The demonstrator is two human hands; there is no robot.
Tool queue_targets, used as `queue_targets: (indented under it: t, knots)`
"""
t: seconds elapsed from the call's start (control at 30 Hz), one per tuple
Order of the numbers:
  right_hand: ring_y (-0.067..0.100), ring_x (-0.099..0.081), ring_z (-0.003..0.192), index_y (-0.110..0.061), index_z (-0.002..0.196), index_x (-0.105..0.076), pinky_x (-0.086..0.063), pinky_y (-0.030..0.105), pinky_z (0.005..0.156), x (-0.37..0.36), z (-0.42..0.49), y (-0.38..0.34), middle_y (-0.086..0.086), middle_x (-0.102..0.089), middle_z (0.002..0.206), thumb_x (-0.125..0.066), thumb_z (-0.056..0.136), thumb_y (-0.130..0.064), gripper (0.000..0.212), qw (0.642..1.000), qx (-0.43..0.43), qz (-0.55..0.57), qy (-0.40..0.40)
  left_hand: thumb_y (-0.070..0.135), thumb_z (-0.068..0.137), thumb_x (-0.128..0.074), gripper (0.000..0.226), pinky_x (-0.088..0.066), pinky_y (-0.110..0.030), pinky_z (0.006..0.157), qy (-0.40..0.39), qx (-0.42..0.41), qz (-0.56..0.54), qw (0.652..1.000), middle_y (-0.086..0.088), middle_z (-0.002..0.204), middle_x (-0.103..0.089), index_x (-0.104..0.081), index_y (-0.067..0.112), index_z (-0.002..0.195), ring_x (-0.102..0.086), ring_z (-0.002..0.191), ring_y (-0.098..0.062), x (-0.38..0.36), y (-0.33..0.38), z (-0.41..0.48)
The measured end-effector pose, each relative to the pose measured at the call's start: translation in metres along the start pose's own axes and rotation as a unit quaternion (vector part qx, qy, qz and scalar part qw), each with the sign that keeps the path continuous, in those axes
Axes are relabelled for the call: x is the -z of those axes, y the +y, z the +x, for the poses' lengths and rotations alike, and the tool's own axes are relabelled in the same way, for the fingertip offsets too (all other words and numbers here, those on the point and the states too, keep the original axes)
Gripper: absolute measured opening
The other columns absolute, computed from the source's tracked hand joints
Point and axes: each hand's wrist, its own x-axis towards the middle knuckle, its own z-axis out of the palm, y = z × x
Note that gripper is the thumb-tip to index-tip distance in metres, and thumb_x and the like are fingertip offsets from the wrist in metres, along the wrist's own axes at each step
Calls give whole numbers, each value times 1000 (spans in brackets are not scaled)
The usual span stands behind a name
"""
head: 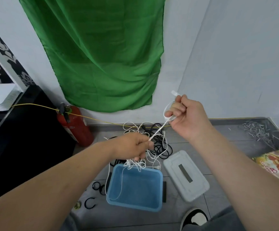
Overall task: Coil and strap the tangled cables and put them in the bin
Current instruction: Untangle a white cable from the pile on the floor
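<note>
White cable [158,130] taut, clamped in left hand [136,145], right hand [187,117] grips; tangle partly hidden

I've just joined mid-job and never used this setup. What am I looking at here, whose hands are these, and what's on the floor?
This is one picture from a camera worn on a person's head, looking down at their own bare hands; there is no machine. The right hand has a white cable looped around its fingers. The left hand grips the same cable lower down, with a tangle hanging from it. On the grey floor lie an open blue bin, its pale lid beside it, more tangled black cables behind, and black straps to the left.
</note>
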Motion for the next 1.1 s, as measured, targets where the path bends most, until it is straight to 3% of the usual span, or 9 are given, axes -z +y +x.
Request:
queue_targets:
  t: [0.13,0.23,0.3,0.43,0.53,0.73,0.87,0.97,1.1]
  knots:
    - [7,-22,38,-18,77,-56,-24,21,41,4,-6,-12,-10,-25,49,-43,106,-25,33,994,-60,-4,-92,39,105,-49,20,-43,-13,63,-33,6,123,992,11,84,-76,-67,29,107,-55,62,11,-7,-7,6]
    - [8,-13,40,-18,73,-55,-12,24,40,10,-11,-17,-10,-23,48,-40,103,-23,34,971,-150,-119,-141,37,104,-49,21,-51,-30,79,29,31,200,979,7,89,-74,-65,23,102,-65,87,-10,7,-21,10]
    - [9,-12,40,-16,73,-53,-11,23,42,12,-17,-13,-8,-23,48,-41,102,-22,32,921,-221,-271,-175,32,101,-56,14,-53,-35,81,94,39,175,979,4,92,-72,-67,23,98,-65,89,-20,16,-28,13]
    - [10,-20,38,-16,76,-50,-13,26,48,13,-26,3,-4,-26,50,-46,104,-29,32,743,-301,-562,-204,35,90,-67,11,-56,-37,77,233,5,69,970,8,86,-73,-75,29,94,-67,78,-17,23,-15,18]
    - [16,-38,40,-10,87,-59,-25,26,48,11,-25,18,3,-46,53,-49,105,-34,31,691,-285,-645,-159,32,91,-70,8,-54,-31,76,297,-15,51,953,11,89,-71,-75,28,95,-61,74,-8,27,7,17]
    - [25,-67,71,-12,91,-63,-38,34,60,6,-14,23,15,-71,92,-33,101,-67,63,844,-187,-496,-78,39,91,-66,25,-54,-37,64,309,-55,54,948,7,65,-66,-69,24,72,-62,64,-15,18,27,11]
    - [17,-64,57,-9,95,-64,-49,27,53,5,-7,29,9,-72,82,-51,106,-37,33,919,-31,-392,32,16,93,-66,12,-53,-36,84,211,-168,23,963,9,92,-71,-73,26,95,-65,85,-10,5,29,10]
    - [24,-72,66,-9,97,-55,-57,31,60,1,-7,23,13,-77,83,-44,109,-29,26,946,8,-320,55,10,98,-58,33,-53,-29,70,200,-145,11,969,4,83,-72,-71,29,122,-63,69,-12,10,21,9]
    - [26,-73,65,-9,98,-55,-59,40,73,1,-10,9,6,-59,56,-42,110,-28,27,954,48,-280,95,18,102,-55,23,-38,-15,59,257,-68,58,962,17,61,-59,-74,24,113,-49,52,2,24,12,7]
